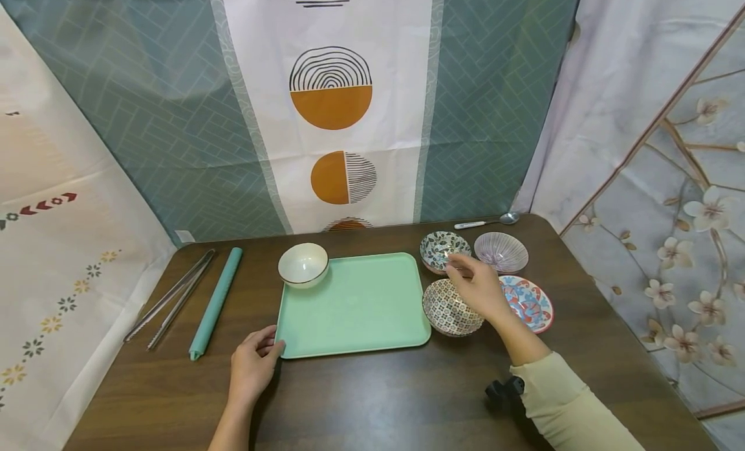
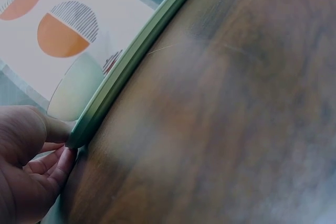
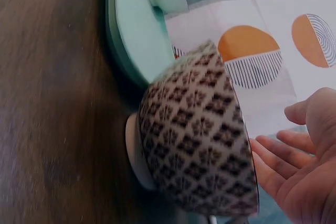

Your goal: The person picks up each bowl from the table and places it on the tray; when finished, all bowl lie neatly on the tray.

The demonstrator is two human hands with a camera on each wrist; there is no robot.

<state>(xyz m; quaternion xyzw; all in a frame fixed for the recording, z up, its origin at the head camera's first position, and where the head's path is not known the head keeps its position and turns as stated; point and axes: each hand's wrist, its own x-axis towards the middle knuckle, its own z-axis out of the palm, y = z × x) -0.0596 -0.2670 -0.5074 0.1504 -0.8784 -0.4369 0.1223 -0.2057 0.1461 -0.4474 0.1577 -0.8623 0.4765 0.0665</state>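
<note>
While silver metal tongs (image 1: 182, 301) and a teal cylinder (image 1: 215, 304) lie leftmost on the brown table (image 1: 372, 399), our left hand (image 1: 254, 360) pinches the pale green rectangular tray (image 1: 355, 308). A round white bowl (image 1: 304, 264) sits at its far-left corner; just right of the tray, we see a brown-patterned cream bowl (image 1: 448, 308) by our right hand (image 1: 478, 286), fingers loosely parted.

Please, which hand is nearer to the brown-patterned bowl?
Right: the right hand is close to the rim of the brown-patterned bowl; the left hand pinches the green tray on its opposite side.
</note>
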